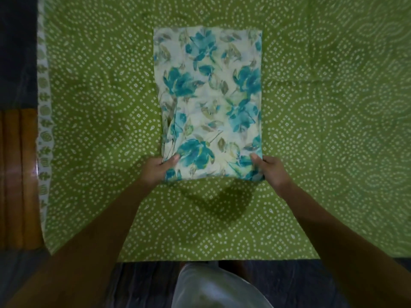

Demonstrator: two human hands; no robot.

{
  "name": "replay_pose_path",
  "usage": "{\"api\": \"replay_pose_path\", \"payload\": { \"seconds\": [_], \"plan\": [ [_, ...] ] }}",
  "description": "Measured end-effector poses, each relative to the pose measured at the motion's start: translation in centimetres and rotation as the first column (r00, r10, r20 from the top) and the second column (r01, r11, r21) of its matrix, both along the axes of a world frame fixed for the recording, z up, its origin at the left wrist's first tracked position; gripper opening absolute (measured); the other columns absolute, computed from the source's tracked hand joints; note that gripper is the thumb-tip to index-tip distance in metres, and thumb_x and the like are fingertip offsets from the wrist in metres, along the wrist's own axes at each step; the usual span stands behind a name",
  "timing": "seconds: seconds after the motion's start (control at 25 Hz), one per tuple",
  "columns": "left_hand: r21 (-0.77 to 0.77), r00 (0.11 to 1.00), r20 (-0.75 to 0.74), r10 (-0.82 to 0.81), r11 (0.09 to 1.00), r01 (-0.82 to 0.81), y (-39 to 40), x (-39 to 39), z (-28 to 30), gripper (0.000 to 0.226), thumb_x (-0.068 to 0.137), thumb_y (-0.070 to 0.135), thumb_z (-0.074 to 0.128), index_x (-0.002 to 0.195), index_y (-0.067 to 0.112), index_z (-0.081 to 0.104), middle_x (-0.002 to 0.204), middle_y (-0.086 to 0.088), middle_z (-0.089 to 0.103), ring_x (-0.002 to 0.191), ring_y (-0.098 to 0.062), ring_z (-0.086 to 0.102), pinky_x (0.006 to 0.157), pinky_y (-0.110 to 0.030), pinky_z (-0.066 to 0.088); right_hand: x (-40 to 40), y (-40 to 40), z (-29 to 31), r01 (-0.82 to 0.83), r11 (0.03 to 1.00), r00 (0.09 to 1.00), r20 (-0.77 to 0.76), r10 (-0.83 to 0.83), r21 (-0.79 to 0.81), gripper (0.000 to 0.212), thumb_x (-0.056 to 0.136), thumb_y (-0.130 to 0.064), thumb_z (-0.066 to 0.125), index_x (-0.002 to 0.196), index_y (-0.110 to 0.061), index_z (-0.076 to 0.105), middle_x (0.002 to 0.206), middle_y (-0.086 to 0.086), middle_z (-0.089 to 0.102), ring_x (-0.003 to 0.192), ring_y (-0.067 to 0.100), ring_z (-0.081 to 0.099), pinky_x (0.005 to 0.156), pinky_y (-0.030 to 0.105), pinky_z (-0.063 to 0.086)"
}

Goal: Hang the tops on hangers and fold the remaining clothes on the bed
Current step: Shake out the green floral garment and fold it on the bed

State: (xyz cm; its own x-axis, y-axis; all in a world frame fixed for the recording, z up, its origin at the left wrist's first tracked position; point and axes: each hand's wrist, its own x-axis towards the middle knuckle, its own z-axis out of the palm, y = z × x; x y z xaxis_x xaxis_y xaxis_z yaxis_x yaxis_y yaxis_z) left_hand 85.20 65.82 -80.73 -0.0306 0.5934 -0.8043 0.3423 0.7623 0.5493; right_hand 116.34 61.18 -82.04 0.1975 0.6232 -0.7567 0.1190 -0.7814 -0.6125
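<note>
A wooden panel, orange-brown and glossy, stands along the left edge of view, bearing vertical grooves and a pale glare spot low on its face. Above the panel lies a dark, near-black area, detail not discernible. Below the panel, dark streaked flooring runs along the bottom of view. A pale, whitish garment on the person overlaps that flooring, well right of the panel.

A cream garment printed with teal flowers is lying flat as a folded rectangle on the green dotted bed, stretching toward twelve o'clock, its six-o'clock corners lifting slightly.
</note>
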Motion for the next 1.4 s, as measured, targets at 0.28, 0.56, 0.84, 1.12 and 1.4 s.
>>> {"api": "replay_pose_path", "payload": {
  "seconds": [0.28,0.56,0.84,1.12,1.4],
  "plan": [
    [0.038,0.989,-0.141,-0.043,0.998,0.049,-4.1,-0.7,1.2,0.028,0.091,0.028,0.063,0.067,0.014,0.061,0.065,0.003,0.059,0.069,-0.015,0.056,0.06,-0.025,0.044,-0.3,-6.2,0.3,0.067,0.994,0.998,0.023,-0.066,-0.087,0.036,0.097,-0.036,0.05,0.072,-0.019,0.069,0.066,0.003,0.07,0.064,0.017,0.065,0.064,0.032,0.052],
    [0.033,0.951,-0.271,-0.151,0.986,0.166,-5.3,-1.0,0.5,0.037,0.088,0.032,0.065,0.063,0.006,0.061,0.062,-0.008,0.058,0.059,-0.018,0.051,0.058,-0.03,0.042,-1.2,-5.6,0.6,-0.273,0.96,0.96,0.047,0.276,-0.066,0.02,0.089,-0.034,0.065,0.093,-0.016,0.074,0.09,0.003,0.074,0.085,0.019,0.069,0.074,0.033,0.053],
    [0.118,0.689,-0.643,-0.334,0.845,0.521,-4.2,-1.5,1.0,0.033,0.086,0.045,0.058,0.1,0.015,0.059,0.091,-0.005,0.065,0.081,-0.022,0.061,0.075,-0.035,0.051,-0.7,-4.7,1.4,-0.344,0.932,0.923,0.144,0.358,-0.115,0.029,0.088,-0.041,0.064,0.101,-0.016,0.069,0.097,0.0,0.07,0.085,0.013,0.065,0.075,0.03,0.055],
    [-0.124,-0.396,-0.799,-0.452,-0.521,0.844,7.2,-1.7,-0.7,0.102,0.083,0.012,0.053,0.146,0.019,-0.027,0.155,-0.009,-0.028,0.143,-0.03,-0.023,0.114,-0.054,-0.014,3.1,3.8,-1.8,-0.959,-0.163,-0.28,0.864,0.418,-0.232,0.088,0.079,-0.005,0.049,0.154,-0.023,0.007,0.161,0.009,0.003,0.147,0.033,0.002,0.118,0.051,0.003],
    [0.088,-0.305,-0.824,-0.478,-0.64,0.763,11.4,-2.7,-4.4,0.11,0.066,0.047,0.069,0.154,0.018,0.009,0.16,-0.011,0.005,0.148,-0.027,0.001,0.12,-0.04,0.001,3.4,8.5,-3.8,-0.926,-0.353,-0.281,0.866,0.414,-0.131,0.087,0.077,0.001,0.047,0.152,-0.023,0.012,0.158,0.009,0.011,0.146,0.029,0.011,0.118,0.048,0.012]
  ]
}}
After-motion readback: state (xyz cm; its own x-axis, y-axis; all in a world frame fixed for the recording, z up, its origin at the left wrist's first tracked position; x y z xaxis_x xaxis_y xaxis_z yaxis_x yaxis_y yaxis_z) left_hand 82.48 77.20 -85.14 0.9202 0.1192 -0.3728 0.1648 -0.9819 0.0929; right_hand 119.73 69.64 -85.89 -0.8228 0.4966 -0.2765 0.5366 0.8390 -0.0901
